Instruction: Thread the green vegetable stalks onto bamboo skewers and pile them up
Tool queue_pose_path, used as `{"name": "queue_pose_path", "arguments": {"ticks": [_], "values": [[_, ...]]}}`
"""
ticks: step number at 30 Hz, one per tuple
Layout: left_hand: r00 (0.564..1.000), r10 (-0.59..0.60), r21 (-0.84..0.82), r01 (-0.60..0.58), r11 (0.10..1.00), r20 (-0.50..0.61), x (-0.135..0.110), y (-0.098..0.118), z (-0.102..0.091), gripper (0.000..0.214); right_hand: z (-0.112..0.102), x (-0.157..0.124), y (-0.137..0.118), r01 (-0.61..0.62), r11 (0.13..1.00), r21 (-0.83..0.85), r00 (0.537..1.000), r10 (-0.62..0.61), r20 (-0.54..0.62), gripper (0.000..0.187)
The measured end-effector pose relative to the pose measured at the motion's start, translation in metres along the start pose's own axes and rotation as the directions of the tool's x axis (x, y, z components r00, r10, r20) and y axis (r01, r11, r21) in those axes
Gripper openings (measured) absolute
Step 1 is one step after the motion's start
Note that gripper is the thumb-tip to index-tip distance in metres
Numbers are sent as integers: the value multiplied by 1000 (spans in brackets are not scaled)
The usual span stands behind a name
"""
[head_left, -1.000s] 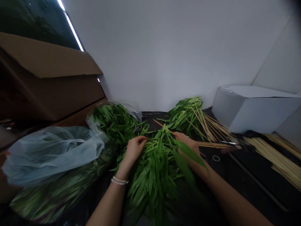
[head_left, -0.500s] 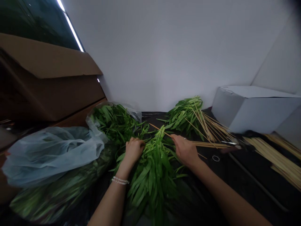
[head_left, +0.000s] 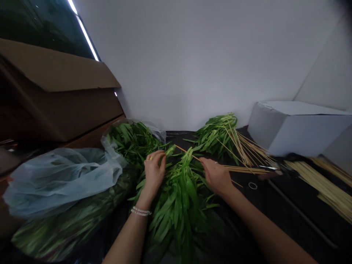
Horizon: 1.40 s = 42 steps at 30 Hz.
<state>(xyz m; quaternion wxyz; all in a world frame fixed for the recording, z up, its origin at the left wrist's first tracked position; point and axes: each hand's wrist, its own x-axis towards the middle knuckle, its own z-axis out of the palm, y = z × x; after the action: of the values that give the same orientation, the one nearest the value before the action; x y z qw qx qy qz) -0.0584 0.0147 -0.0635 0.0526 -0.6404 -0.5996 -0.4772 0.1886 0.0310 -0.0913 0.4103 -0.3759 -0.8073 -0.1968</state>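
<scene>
Near the middle of the frame, the right hand (head_left: pixel 217 176) has its fingers clamped on a thin skewer (head_left: pixel 180 147), gripped toward its lower right end so that the tip points up and left, bare and free, while a folded cluster of leaves (head_left: pixel 188 154) sits partway along the shaft. That hold probably keeps the stick steady and the knuckles away from its point. Just left of the tip, the left hand (head_left: pixel 154 169) has thumb and fingers together on a small piece of greens (head_left: pixel 170 150), its end jutting toward the skewer; the hold looks light, perhaps to spare soft leaves. The heap of leafy stems (head_left: pixel 178 209) lies at lower centre on the dark counter (head_left: pixel 233 238), between the forearms, seemingly so both hands can get at it. Upper left of it, more foliage (head_left: pixel 132 137) spills from clear plastic, near a translucent bag (head_left: pixel 63 179) on the left. Right of centre, toward the wall, a leafy pile (head_left: pixel 214 134) lies with pale sticks (head_left: pixel 247 148) fanning to the right, bare ends outward, which presumably makes them easy to grip; the white box (head_left: pixel 308 128) stands beyond them.
</scene>
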Motion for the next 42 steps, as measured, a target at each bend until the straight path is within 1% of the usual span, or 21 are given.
{"name": "queue_pose_path", "arguments": {"ticks": [1, 2, 3, 4, 5, 7, 9, 10, 11, 12, 15, 17, 19, 22, 24, 27, 30, 32, 34, 37, 42], "values": [[997, -27, -118, 19, 993, -72, 2, 2, -1, 18, 0, 0, 0, 3, 1000, -6, 1000, -3, -3, 29], [990, -81, -233, 51, 971, -119, 3, 3, -2, 18, 0, 0, 0, 7, 1000, -10, 1000, -7, -8, 29], [980, -147, -340, 94, 936, -134, 4, 4, -3, 19, 1, 0, 1, 12, 1000, -11, 1000, -12, -15, 29], [969, -217, -440, 143, 886, -122, 5, 4, -3, 19, 1, 0, 1, 16, 1000, -10, 1000, -16, -23, 29], [955, -282, -536, 194, 821, -87, 6, 4, -2, 21, 1, 0, 1, 20, 1000, -10, 999, -20, -28, 29], [925, -378, -715, 281, 640, 26, 8, 2, -1, 23, 0, 1, 0, 28, 999, -17, 999, -29, -26, 29], [893, -425, -833, 347, 430, 152, 10, 0, 0, 24, 0, 1, 0, 33, 999, -30, 999, -33, -5, 29], [876, -435, -863, 373, 342, 207, 11, 0, 0, 24, -1, 1, 0, 34, 999, -38, 999, -33, 8, 29], [863, -438, -877, 394, 275, 251, 12, 0, -1, 24, -1, 0, 0, 35, 998, -44, 999, -34, 18, 29], [853, -438, -883, 410, 230, 282, 13, 0, -2, 24, -1, 0, 0, 38, 998, -47, 999, -37, 25, 29], [832, -439, -886, 440, 147, 340, 13, 3, -5, 20, 0, -1, -1, 59, 997, -45, 998, -58, 23, 30], [823, -448, -884, 448, 135, 349, 12, 5, -5, 19, 0, -1, -1, 70, 997, -42, 997, -69, 23, 30], [821, -464, -878, 450, 163, 334, 11, 6, -5, 20, 0, -1, -2, 71, 997, -41, 997, -70, 26, 31], [826, -472, -870, 445, 212, 307, 10, 5, -2, 33, 0, -1, -3, 78, 996, -50, 997, -77, 27, 31], [836, -458, -869, 438, 229, 301, 10, 4, 1, 38, -1, -1, -3, 92, 994, -59, 995, -91, 28, 32], [857, -428, -868, 422, 261, 288, 9, 3, 4, 38, -2, 0, -4, 123, 990, -67, 992, -122, 21, 32], [874, -376, -844, 434, 316, 309, 8, 4, 6, 41, -3, 0, -5, 153, 986, -73, 988, -152, 15, 32], [875, -357, -825, 448, 345, 326, 6, 4, 8, 41, -4, 0, -6, 162, 984, -78, 987, -160, 32, 34], [869, -363, -816, 462, 347, 337, 5, 3, 9, 40, -4, 0, -6, 163, 983, -82, 986, -159, 48, 34], [859, -376, -818, 474, 325, 348, 5, 1, 10, 39, -4, 1, -6, 154, 984, -85, 988, -151, 44, 34], [859, -389, -821, 467, 328, 333, 5, -1, 11, 36, -4, 1, -6, 149, 983, -107, 989, -145, 42, 34]]}}
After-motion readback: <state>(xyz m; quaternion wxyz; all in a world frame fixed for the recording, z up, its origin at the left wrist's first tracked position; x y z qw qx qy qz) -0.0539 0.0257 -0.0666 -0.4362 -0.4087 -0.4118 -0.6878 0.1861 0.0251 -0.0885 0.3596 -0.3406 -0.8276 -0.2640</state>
